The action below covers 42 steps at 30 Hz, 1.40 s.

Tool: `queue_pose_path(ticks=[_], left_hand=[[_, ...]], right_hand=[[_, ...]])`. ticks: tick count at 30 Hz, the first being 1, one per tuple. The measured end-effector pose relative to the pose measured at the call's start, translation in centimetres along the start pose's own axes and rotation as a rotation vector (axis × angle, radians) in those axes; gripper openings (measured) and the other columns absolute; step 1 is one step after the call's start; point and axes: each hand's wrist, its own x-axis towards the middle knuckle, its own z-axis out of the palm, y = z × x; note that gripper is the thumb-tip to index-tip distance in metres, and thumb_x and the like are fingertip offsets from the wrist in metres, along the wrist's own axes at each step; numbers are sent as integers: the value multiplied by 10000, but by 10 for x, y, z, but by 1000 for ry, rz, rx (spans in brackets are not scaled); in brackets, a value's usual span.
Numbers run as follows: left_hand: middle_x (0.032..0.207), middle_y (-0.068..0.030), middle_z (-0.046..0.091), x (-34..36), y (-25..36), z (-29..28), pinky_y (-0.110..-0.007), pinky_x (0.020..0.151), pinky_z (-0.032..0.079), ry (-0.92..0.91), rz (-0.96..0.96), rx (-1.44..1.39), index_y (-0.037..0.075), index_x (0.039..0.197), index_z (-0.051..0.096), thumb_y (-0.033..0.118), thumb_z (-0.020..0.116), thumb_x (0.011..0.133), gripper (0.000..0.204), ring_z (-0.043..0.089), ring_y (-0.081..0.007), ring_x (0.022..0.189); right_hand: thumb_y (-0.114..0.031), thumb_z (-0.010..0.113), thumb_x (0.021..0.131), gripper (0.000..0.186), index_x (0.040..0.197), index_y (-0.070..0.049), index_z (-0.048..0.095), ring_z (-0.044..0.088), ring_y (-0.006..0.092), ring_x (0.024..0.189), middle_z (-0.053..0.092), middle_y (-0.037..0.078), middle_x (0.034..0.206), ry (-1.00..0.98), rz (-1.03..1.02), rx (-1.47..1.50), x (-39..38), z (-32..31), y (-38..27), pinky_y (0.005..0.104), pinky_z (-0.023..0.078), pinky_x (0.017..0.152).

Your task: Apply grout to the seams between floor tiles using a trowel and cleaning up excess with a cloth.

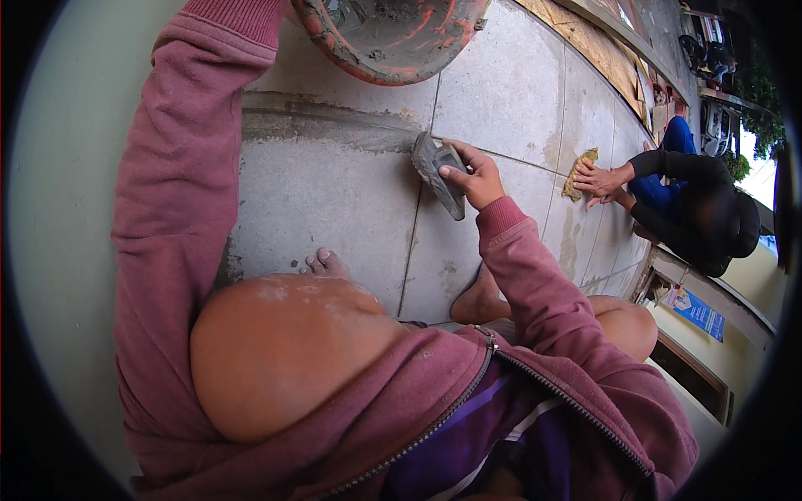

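My right hand is wrapped round the handle of a small grey grout float. Wet grey grout coats the float's far edge, which is against or just above the floor tiles, beside a joint. My left arm reaches up to the top edge, and its hand is out of the picture. Near that cuff is an orange-red tub, its inside smeared with grey grout. A band of grout lies along the joint between the tub and the float.
To the right, a crouching co-worker in dark clothes presses a yellowish cloth or sponge onto the tiles. A pale wall runs along my left. My bare foot stands on the tiles. Boards lie along the far edge.
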Motion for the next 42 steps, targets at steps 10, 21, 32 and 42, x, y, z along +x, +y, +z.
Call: queue_pose_path(ticks=[10,21,32,42], left_hand=[[763,-47,575,7,-3,-2,-231,668,413,6,24,83,-32,805,590,-11,525,669,153,515,-138,686],[705,-34,553,5,-4,2,-234,629,411,6,-2,8,-21,763,581,-9,526,668,110,508,-136,648],[715,-32,565,-7,0,-7,-241,592,423,-6,58,74,-17,785,586,-3,532,659,138,503,-126,603],[680,-7,542,7,-12,-8,-221,579,393,61,81,86,9,718,583,-39,537,614,124,474,-112,604]], right_hand=[[-86,697,619,468,1069,-53,574,587,289,869,610,168,959,-2,-317,-828,29,-11,-8,325,443,798],[-267,661,723,432,1059,-14,563,615,293,839,622,206,894,391,-62,-506,29,12,27,337,467,756],[-124,609,779,378,1125,6,532,552,108,848,599,75,1025,-271,-57,482,-5,42,-60,240,428,774],[-94,730,601,542,1110,-72,545,545,242,933,581,101,992,164,-675,-519,16,52,-72,317,413,843]])
